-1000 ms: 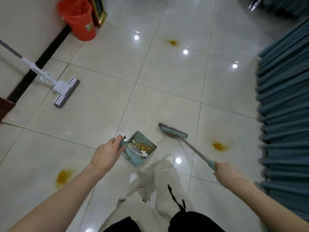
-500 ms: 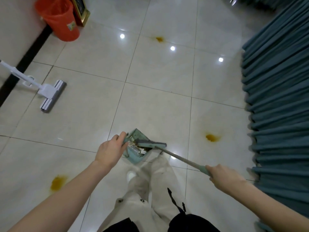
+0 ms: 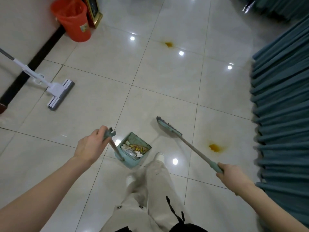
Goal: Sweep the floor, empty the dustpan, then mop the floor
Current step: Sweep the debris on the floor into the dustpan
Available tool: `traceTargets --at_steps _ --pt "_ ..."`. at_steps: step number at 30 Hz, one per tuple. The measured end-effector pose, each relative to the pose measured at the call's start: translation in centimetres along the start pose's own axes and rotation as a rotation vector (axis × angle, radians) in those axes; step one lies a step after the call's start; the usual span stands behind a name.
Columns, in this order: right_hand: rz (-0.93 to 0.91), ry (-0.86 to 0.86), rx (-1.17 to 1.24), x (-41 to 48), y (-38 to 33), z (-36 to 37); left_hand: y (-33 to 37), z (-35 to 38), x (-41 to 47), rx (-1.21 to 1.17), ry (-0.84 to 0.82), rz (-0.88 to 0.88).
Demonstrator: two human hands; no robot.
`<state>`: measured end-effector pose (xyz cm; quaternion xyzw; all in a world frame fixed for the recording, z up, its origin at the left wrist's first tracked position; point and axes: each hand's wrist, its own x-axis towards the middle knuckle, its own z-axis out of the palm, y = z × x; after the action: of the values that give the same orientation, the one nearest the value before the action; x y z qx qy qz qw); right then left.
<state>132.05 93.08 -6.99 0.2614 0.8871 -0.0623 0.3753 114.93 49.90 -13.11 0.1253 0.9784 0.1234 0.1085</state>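
My left hand (image 3: 92, 145) grips the top of the long handle of a teal dustpan (image 3: 133, 149), which hangs tilted just above the tiles and holds yellow and white scraps. In my right hand (image 3: 234, 177) is the teal grip of a broom; its head (image 3: 168, 127) is raised to the right of the dustpan and apart from it. A white flat mop (image 3: 59, 92) lies on the floor at the left, its pole leaning toward the wall. At the far left by the wall stands an orange bin (image 3: 73, 19) lined with a bag.
Yellow stains mark the glossy tiles at the right (image 3: 214, 147) and farther off (image 3: 168, 44). Teal pleated curtains (image 3: 280, 106) fill the right side. A framed picture (image 3: 93, 10) leans by the bin. My legs and white shoes are below the dustpan.
The broom head has swung out of the dustpan to the right. My left hand has moved up the dustpan handle, and the pan has shifted right beside my feet.
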Motion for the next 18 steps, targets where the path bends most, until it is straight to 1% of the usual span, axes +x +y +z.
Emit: traceTargets --at_steps 8,13,15,18 --pt "-0.001 0.014 0.096 6.1 -0.2 -5.5 -0.6 -2.1 4.2 0.007 0.072 -0.063" --pt "-0.087 0.047 0.027 11.1 0.3 -9.6 -0.1 -4.7 8.8 -0.041 0.158 -0.161" --pt "-0.136 0.050 0.019 13.4 0.3 -11.7 0.5 -6.0 11.1 -0.060 0.166 -0.216" --pt "-0.208 0.059 -0.017 16.4 -0.8 -15.4 1.4 -8.3 14.3 -0.039 0.204 -0.283"
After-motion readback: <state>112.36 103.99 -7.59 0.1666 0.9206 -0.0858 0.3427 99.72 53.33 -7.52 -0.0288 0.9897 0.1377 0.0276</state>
